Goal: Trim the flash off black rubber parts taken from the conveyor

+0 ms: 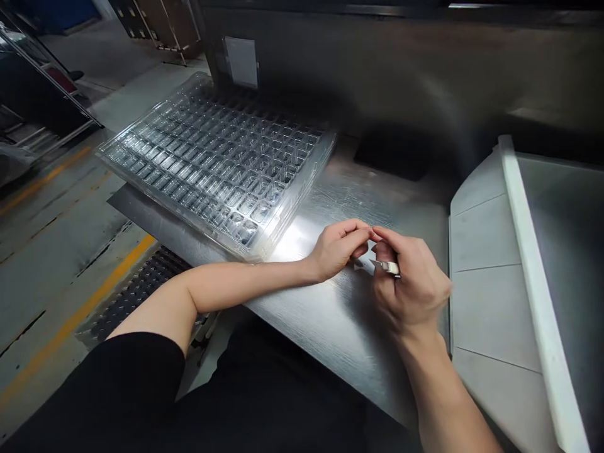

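My left hand [337, 246] and my right hand [410, 283] meet above a brushed steel table [330, 314], fingertips touching. My right hand is curled around a small white and metal part [389, 267]. My left hand's fingers are pinched together at the right hand's fingertips; what they pinch is too small to tell. A stack of clear plastic blister trays [217, 160] with many small pockets lies on the table to the left of my hands, tilted past the table's edge.
A grey sloped chute with a white rim [528, 251] stands on the right. A dark machine housing [377, 75] rises behind the table. Left of the table lies a concrete floor with yellow lines [70, 321] and a black mat [136, 289].
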Demonstrator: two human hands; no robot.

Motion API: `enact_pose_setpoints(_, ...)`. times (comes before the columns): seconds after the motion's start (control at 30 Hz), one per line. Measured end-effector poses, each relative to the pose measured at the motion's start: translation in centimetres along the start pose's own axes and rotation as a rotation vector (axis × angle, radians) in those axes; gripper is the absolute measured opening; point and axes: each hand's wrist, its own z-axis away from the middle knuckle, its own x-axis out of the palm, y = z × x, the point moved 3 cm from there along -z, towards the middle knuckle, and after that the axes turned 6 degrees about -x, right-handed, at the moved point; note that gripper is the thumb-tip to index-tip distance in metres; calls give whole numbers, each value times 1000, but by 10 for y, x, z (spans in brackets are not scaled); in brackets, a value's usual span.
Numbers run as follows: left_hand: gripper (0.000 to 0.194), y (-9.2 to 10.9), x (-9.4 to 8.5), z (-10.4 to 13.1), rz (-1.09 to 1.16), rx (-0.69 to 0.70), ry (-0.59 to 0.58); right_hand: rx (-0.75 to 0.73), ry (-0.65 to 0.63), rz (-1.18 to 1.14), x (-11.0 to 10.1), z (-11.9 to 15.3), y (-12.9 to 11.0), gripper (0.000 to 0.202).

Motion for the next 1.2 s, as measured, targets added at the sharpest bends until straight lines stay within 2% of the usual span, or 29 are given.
enact_pose_setpoints(0.2, 27, -3, 0, 5, -161, 47, -21, 4, -12, -2, 2, 0, 0, 24)
enact_pose_setpoints(0.3, 18, -5, 1, 8, -226, 55, -8, 4, 10, 5, 1, 0, 2, 25)
enact_pose_setpoints(0.37, 24, -4, -1, 5, -134, 29, 78, 14, 22, 15, 0, 0, 4, 27)
enact_pose_setpoints(0.43, 36, 1, -9, -1, 74, -25, 223, 23, 40, 17, -1, 0, 6, 28)
enact_pose_setpoints(0.5, 31, 7, -18, -9, 300, -78, 357, 35, 49, 4, -1, 1, 7, 29)
enact_pose_setpoints(0.57, 21, 16, -27, -15, 446, -95, 418, 41, 50, -4, 0, 1, 6, 30)
enact_pose_setpoints(0.73, 30, 30, -43, -18, 512, -59, 436, 13, 64, -9, 2, 1, 1, 28)
enact_pose_setpoints(1.0, 27, 30, -52, -22, 526, -28, 430, 10, 53, -8, 5, 2, 0, 29)
enact_pose_setpoints(1.2, 26, 32, -60, -27, 485, -62, 383, 3, 33, -7, 8, 5, 0, 29)
